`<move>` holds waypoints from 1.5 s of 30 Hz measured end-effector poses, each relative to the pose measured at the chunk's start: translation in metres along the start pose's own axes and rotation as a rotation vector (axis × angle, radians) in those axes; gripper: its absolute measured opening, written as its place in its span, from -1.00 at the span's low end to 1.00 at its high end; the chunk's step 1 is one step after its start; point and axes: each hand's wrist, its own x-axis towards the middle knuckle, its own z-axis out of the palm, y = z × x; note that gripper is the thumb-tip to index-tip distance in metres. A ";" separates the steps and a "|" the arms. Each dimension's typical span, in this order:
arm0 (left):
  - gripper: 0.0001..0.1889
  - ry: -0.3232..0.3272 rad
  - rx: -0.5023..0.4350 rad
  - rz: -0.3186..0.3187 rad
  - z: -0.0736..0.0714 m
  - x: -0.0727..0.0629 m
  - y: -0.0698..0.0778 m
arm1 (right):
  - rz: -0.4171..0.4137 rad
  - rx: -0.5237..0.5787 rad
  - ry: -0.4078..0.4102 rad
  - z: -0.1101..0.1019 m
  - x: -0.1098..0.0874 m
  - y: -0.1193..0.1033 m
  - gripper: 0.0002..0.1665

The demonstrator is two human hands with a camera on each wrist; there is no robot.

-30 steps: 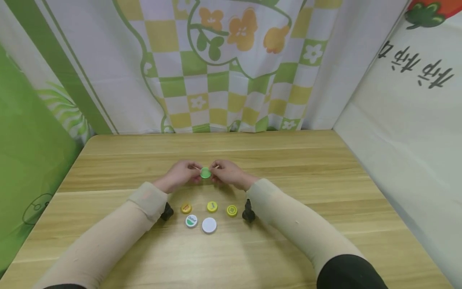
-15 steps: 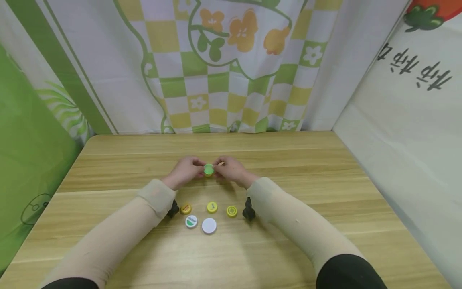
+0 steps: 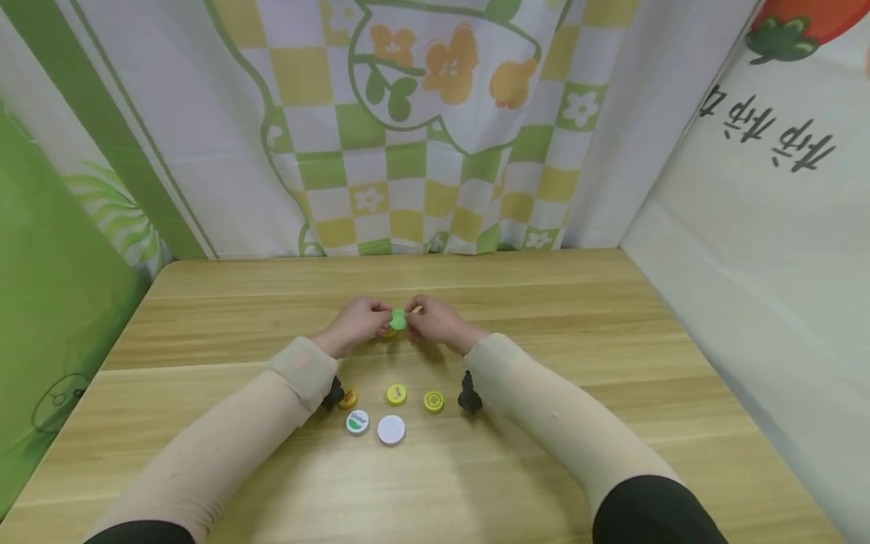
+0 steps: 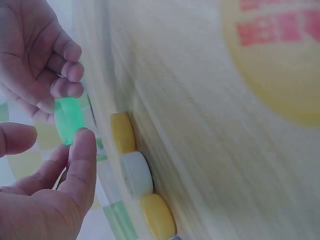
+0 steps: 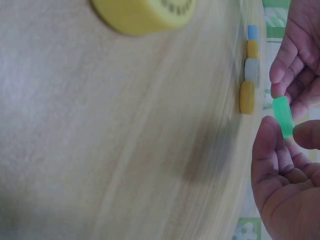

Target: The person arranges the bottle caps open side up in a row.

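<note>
Over the far middle of the table both hands hold a green bottle cap [image 3: 398, 320] between them, raised clear of the wood. My left hand [image 3: 356, 325] pinches its left side; the forefinger meets the rim in the left wrist view. On the other side, my right hand [image 3: 438, 325] grips the cap with thumb and fingers. Past the hands, a row on the table shows a yellow cap [image 4: 122, 132], a white cap [image 4: 137, 175], another yellow cap [image 4: 157, 217] and a blue cap [image 5: 252, 32]. The head view mostly hides that row.
Nearer the body lie an orange cap [image 3: 349, 399], two yellow caps [image 3: 396, 394], a white-and-green cap [image 3: 357, 422] and a plain white cap [image 3: 390, 430]. A patterned curtain [image 3: 435, 166] hangs at the table's [image 3: 578, 363] far edge.
My left hand has shifted right, and the green cap has moved slightly right with it. A yellow cap now peeks out below the hands. My right hand stays nearly in place.
</note>
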 end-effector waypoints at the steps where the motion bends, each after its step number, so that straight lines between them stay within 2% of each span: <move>1: -0.60 -0.003 0.002 -0.002 0.000 0.001 0.000 | 0.001 0.004 -0.002 0.000 0.001 0.000 -0.78; 8: -0.58 -0.019 0.019 -0.041 0.001 0.004 0.004 | 0.022 0.045 -0.024 -0.004 0.002 0.005 -0.75; 17: -0.69 -0.045 0.078 -0.030 0.004 0.012 0.015 | 0.028 0.096 -0.010 -0.013 0.004 0.013 -0.74; 26: -0.75 -0.076 0.059 -0.049 0.008 0.017 0.016 | 0.027 0.021 0.001 -0.015 0.007 0.017 -0.77; 36: -0.70 -0.077 0.047 -0.062 0.010 0.015 0.018 | 0.054 0.033 -0.001 -0.012 0.009 0.018 -0.78; 45: -0.67 -0.089 0.038 -0.056 0.010 0.015 0.016 | 0.075 0.002 0.009 -0.010 0.010 0.019 -0.79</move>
